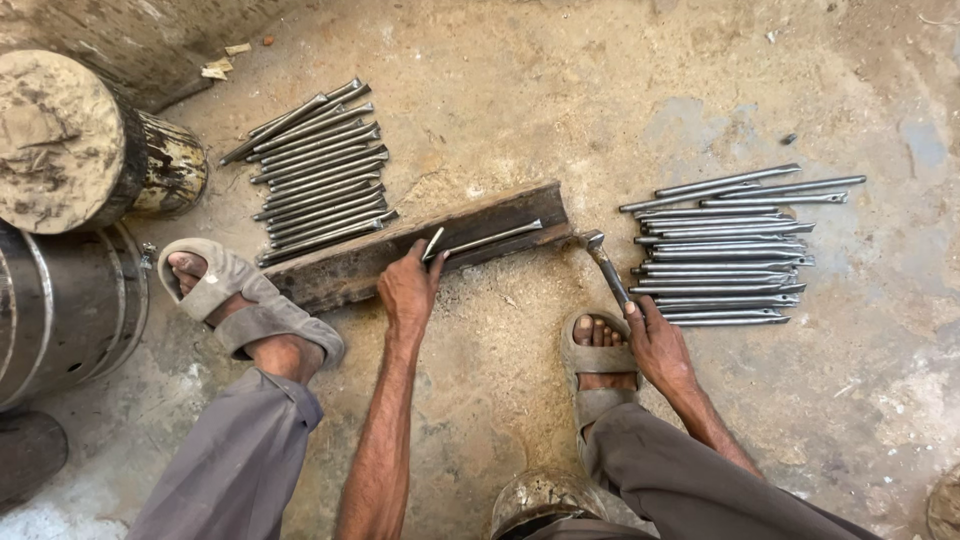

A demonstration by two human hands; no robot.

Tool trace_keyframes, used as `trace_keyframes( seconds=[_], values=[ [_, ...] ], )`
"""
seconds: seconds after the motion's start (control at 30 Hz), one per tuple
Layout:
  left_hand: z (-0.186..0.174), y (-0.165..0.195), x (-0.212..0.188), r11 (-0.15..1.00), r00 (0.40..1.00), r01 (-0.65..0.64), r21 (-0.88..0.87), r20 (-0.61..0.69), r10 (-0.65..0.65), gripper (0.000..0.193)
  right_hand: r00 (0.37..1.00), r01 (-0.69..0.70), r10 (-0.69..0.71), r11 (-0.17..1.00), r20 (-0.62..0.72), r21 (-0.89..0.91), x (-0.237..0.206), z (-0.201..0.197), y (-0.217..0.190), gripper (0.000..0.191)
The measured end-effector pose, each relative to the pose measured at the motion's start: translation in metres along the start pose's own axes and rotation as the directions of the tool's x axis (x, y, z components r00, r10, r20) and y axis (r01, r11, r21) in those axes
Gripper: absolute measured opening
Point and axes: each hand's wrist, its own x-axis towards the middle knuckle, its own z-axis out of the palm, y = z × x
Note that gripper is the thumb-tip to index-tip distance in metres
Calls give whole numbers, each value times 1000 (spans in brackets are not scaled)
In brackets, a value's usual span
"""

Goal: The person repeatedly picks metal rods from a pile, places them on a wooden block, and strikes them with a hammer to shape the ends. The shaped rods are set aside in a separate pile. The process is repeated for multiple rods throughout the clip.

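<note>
Two piles of metal rods lie on the floor (520, 90), one at upper left (318, 170), one at right (725, 255). Centre frame, the left hand (408, 290) pinches a single rod (490, 240), steadying it flat along an iron bar (420, 245) that serves as an anvil. The right hand (655, 345) is clenched round a hammer (605, 270), head low beside the bar's end.

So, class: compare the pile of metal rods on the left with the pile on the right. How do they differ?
The left pile of rods lies slanted, beside a wooden log; the right pile of rods lies nearly level, by the right hand. The left pile is packed tighter; the right pile's top rods splay out. Both hold similar grey rods on the floor.
</note>
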Motion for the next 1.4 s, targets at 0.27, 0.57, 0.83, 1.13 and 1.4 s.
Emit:
trace_keyframes(
  seconds=[0.27, 0.57, 0.83, 1.13, 1.4],
  values=[
    [-16, -8, 10, 999, 986, 39, -31, 163, -34, 34, 1000, 16, -16, 1000, 0, -5, 1, 4, 1, 49],
    [-35, 14, 14, 996, 986, 58, -68, 157, -47, 47, 1000, -7, 7, 1000, 3, 9, -1, 5, -3, 47],
    [-30, 23, 8, 995, 991, 98, -16, 94, -96, 47, 999, 43, -43, 999, -29, 2, -2, 6, -1, 44],
    [-17, 11, 7, 999, 999, -36, -25, 22, 36, 41, 1000, 2, -2, 1000, 0, 19, -3, 4, -3, 49],
    [0, 12, 5, 990, 1000, -26, -138, 9, 28, 42, 1000, 5, -4, 1000, -12, 10, -1, 3, -4, 45]
  ],
)
